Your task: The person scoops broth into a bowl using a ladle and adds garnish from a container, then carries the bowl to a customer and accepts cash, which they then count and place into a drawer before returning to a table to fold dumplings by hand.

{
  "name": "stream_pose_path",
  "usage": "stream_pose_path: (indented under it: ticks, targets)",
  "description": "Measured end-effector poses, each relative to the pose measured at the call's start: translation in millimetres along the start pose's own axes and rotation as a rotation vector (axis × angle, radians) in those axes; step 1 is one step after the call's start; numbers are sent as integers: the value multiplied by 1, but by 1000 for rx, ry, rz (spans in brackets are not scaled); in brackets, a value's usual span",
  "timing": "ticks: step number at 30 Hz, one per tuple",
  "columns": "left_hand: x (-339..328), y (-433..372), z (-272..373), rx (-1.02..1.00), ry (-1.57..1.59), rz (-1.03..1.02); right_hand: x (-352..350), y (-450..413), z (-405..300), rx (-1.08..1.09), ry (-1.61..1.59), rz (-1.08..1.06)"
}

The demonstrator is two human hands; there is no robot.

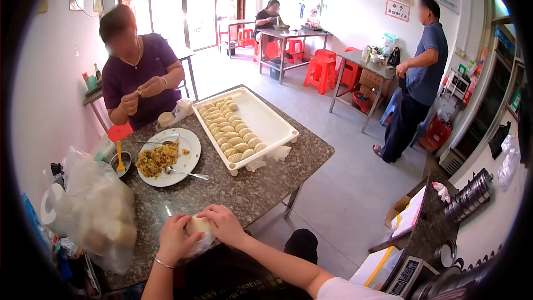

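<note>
At the near edge of the stone-patterned table, my left hand [179, 237] curves around the left side of a pale stack of round dough wrappers [197, 225]. The fingers of my right hand [225, 223] rest on the stack's upper right. Under the stack lies a clear plastic bag [203, 245]. Beyond my hands is a white plate [189, 152] of chopped filling [160, 159] with metal spoons [189, 173]. Several rows of pleated dumplings [231, 131] fill the left part of a white plastic tray [270, 118].
Across the table a person in purple [139, 66] holds a small dumpling. At left stand a bulging plastic bag [100, 212] and a metal bowl [127, 158] with a yellow-handled brush [120, 160]. A standing person [424, 62], red stools [320, 73] and a side counter [433, 233] are to the right.
</note>
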State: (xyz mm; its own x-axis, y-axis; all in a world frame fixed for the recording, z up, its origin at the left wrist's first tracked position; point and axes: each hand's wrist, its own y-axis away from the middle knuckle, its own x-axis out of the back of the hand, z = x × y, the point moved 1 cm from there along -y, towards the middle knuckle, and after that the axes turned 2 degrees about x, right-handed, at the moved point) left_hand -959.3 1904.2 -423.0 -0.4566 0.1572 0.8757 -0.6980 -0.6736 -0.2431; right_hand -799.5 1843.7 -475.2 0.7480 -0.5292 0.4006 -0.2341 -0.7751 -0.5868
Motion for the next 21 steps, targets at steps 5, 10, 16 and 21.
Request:
stream_pose_path:
  ticks: [5, 10, 16, 21]
  targets:
    - [-4, -1, -5, -23, 5, 43, 0, 0, 3, 66, 36, 40]
    - [-6, -1, -6, -25, 14, 70, 3, -3, -2, 31, 51, 26]
    - [-2, -4, -4, -37, 57, 46, 3, -2, -5, 21, 87, 25]
    - [-5, -21, -21, 72, 191, -131, 1, -3, -3, 5, 112, 14]
